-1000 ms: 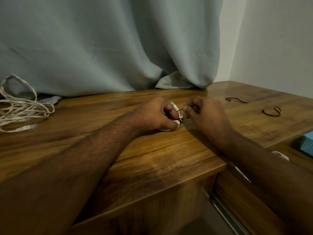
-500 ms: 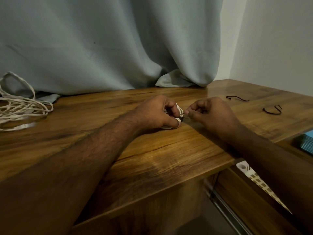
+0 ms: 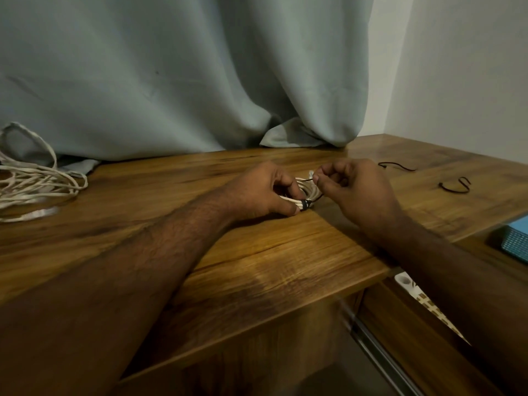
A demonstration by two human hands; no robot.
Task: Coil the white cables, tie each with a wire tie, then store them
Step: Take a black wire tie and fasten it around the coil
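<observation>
- We see the left hand [image 3: 257, 192] resting on the wooden desk [image 3: 257, 270], its fingers curled round a small coil of white cable [image 3: 307, 190] and its thumb pressing the strands just beside the binding.
- The coil lies on the desk between the two hands; its strands are thin, round and smooth, bundled side by side.
- A black wire tie [image 3: 305, 204] is wound in several tight turns round the bundle; its free end, a thin dark wire, curves up to the right hand [image 3: 357, 190].
- We see the right hand with curled fingers, thumb and forefinger pinching that free end just above the coil.
- The desk top is glossy brown wood grain with darker streaks and a straight front edge.
- A loose heap of white cable [image 3: 34, 181] lies at the far left of the desk, well apart from the hands, in wide untidy loops.
- Two spare black ties [image 3: 397, 166] [image 3: 454, 186] lie to the right, one nearly straight, one bent into a hook.
- A pale grey-green curtain [image 3: 185, 81] hangs in soft folds behind, its hem resting on the desk.
- A blue box [image 3: 514, 241] with a fine dotted pattern sits at the right edge; we can read no writing on it.
- Below the right forearm, a white item [image 3: 423, 301] with a grid of small squares is partly hidden.
</observation>
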